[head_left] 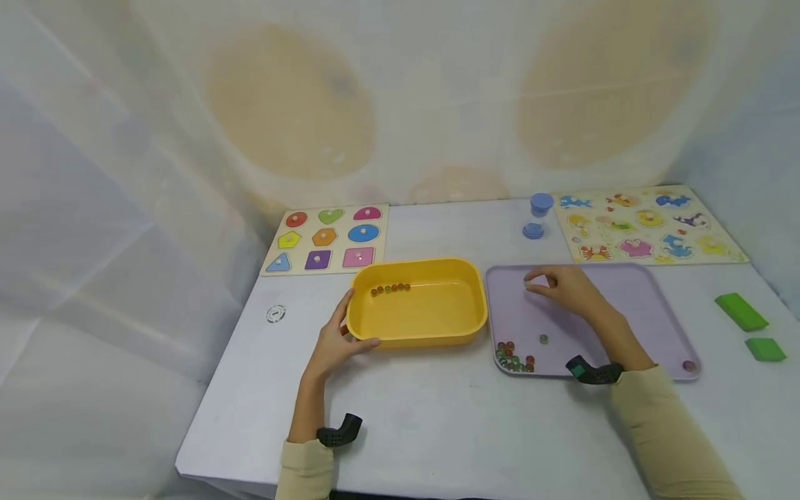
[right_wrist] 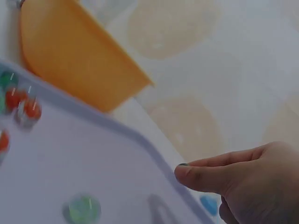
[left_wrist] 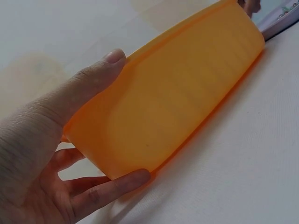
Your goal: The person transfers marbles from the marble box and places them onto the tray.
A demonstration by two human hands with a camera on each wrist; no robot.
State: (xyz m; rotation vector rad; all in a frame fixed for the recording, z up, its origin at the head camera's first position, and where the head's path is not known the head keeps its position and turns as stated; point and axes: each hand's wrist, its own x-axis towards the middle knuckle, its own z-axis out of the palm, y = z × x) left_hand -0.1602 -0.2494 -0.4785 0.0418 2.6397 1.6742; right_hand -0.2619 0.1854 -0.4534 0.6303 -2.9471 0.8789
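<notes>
My left hand grips the left end of a yellow plastic basin. In the left wrist view the thumb lies along the basin's wall and other fingers reach around its lower edge. A short row of red and green marbles lies inside, near the back left. My right hand is above the purple tray, its thumb and forefinger pinching a small glass marble, mostly hidden by the fingertips. Several marbles cluster in the tray's front left corner, and a single green marble lies apart from them.
Behind the basin lies a shape puzzle board; a sea-animal puzzle board and a blue-capped sand timer are at the back right. Green blocks rest at far right. One reddish marble sits in the tray's front right corner.
</notes>
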